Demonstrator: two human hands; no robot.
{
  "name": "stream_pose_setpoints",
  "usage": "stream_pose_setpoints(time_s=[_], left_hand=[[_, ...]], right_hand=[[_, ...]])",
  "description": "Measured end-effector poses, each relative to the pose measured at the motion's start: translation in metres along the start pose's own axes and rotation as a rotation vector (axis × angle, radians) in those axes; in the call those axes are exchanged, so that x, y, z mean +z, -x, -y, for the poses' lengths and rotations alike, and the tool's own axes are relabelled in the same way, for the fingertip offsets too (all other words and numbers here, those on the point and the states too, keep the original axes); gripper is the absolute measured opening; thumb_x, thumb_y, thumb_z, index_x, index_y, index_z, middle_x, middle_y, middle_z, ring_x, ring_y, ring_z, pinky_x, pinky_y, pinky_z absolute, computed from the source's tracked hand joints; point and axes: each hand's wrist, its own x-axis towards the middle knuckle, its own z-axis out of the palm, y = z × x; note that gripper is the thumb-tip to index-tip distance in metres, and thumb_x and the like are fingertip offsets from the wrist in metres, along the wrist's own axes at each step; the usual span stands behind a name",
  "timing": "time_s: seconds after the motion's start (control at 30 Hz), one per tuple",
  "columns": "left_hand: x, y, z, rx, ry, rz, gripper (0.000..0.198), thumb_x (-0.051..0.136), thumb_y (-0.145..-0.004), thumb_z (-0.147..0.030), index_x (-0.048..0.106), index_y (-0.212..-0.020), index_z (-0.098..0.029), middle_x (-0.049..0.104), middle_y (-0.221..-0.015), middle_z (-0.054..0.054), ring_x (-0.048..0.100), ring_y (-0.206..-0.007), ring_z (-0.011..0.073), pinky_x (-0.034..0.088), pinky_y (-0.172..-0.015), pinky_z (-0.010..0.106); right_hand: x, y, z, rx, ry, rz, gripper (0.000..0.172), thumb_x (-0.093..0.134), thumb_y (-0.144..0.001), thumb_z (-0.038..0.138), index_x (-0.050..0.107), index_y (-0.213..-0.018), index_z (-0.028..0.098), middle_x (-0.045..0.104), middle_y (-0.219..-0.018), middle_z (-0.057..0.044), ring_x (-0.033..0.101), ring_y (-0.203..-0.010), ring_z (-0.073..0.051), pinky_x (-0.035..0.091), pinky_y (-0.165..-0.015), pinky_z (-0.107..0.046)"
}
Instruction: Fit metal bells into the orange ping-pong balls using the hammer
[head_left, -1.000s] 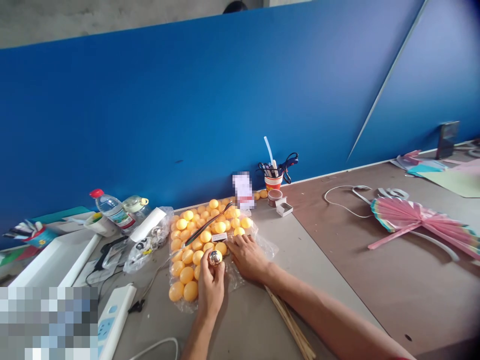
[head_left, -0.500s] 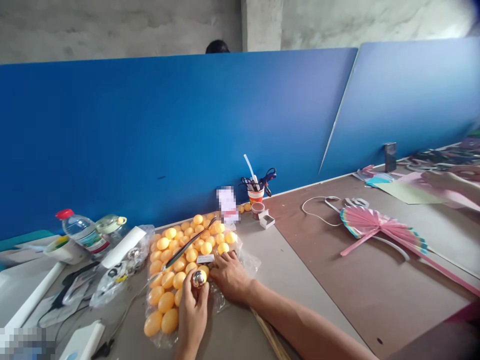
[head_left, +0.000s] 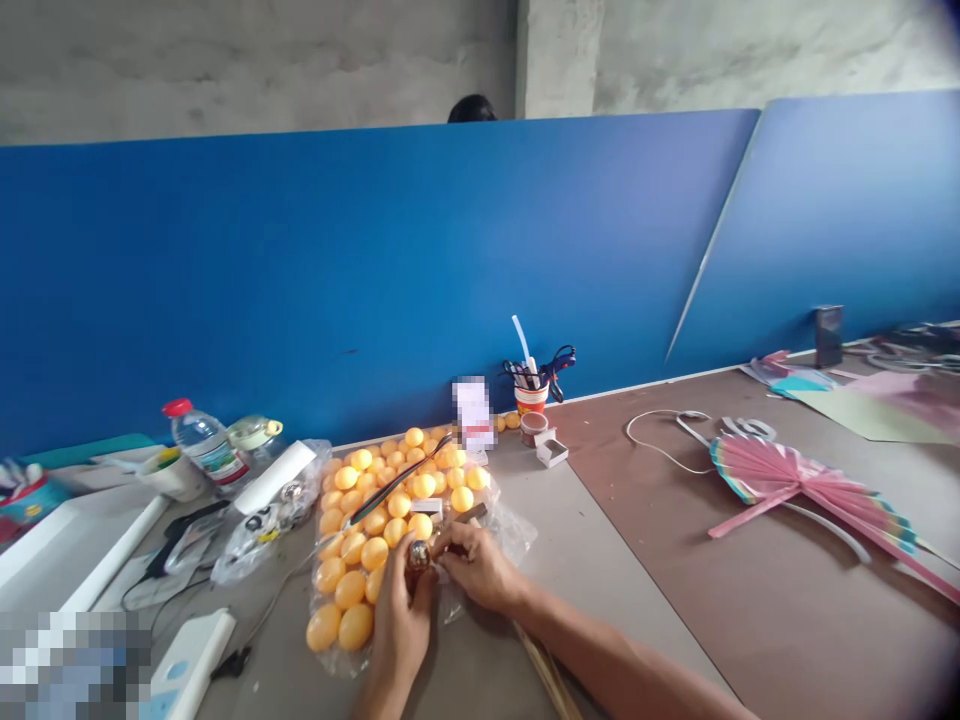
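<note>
My left hand (head_left: pixel 399 612) is closed round a small shiny silver ball (head_left: pixel 418 553), held just above a clear plastic bag of several orange ping-pong balls (head_left: pixel 375 520). My right hand (head_left: pixel 474 565) has come up against the silver ball, its fingers pinched on a thin stick or rod (head_left: pixel 471 516) that meets the ball. Both hands hover over the near right corner of the bag. A dark thin tool (head_left: pixel 397 482) lies across the orange balls.
A blue partition (head_left: pixel 375 270) backs the table. At the left stand a water bottle (head_left: pixel 201 442), a white tube, a bag of small items and a white power strip (head_left: pixel 187 668). A paper cup of pens (head_left: pixel 531 396), a pink paper fan (head_left: pixel 795 482) and a white cable lie to the right.
My right hand has lifted off the bag of orange balls and closed in on the silver ball, now pinching a thin stick against it. The left hand keeps hold of the ball.
</note>
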Motion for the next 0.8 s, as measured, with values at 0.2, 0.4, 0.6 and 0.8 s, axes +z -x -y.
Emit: stream_pose_setpoints(time_s=[0.2, 0.4, 0.6, 0.8], left_hand=[[-0.002, -0.001, -0.005, 0.007, 0.039, 0.062, 0.039, 0.05, -0.089, -0.031, 0.057, -0.127, -0.022, 0.064, -0.128, 0.011, 0.06, -0.12, 0.0239, 0.049, -0.103, 0.041], [-0.006, -0.003, -0.013, -0.046, 0.069, 0.105, 0.038, 0.055, -0.087, -0.037, 0.061, -0.121, -0.021, 0.063, -0.128, 0.012, 0.057, -0.123, 0.0266, 0.046, -0.105, 0.044], [-0.005, -0.003, -0.013, -0.226, 0.238, 0.11, 0.05, 0.058, -0.085, -0.047, 0.052, -0.126, -0.019, 0.064, -0.124, 0.014, 0.063, -0.113, 0.0258, 0.053, -0.095, 0.041], [-0.005, -0.001, -0.012, -0.232, 0.223, 0.142, 0.045, 0.06, -0.083, -0.043, 0.054, -0.121, -0.02, 0.068, -0.112, 0.011, 0.067, -0.097, 0.0232, 0.056, -0.086, 0.037]], right_hand=[[0.006, -0.003, -0.01, 0.224, -0.323, 0.101, 0.003, 0.059, -0.07, 0.018, 0.061, -0.072, 0.019, 0.052, -0.052, 0.006, 0.042, -0.044, -0.009, 0.032, -0.045, -0.021], [-0.001, -0.007, -0.004, 0.256, -0.467, 0.099, 0.018, 0.071, -0.068, 0.032, 0.06, -0.068, 0.018, 0.053, -0.049, 0.006, 0.043, -0.043, -0.008, 0.031, -0.047, -0.021], [-0.003, -0.007, 0.003, 0.294, -0.522, 0.108, 0.028, 0.078, -0.065, 0.04, 0.06, -0.065, 0.017, 0.054, -0.049, 0.006, 0.042, -0.045, -0.007, 0.028, -0.048, -0.022], [-0.003, -0.008, -0.001, 0.319, -0.545, 0.116, 0.027, 0.077, -0.065, 0.04, 0.062, -0.068, 0.017, 0.052, -0.048, 0.006, 0.039, -0.045, -0.007, 0.027, -0.048, -0.023]])
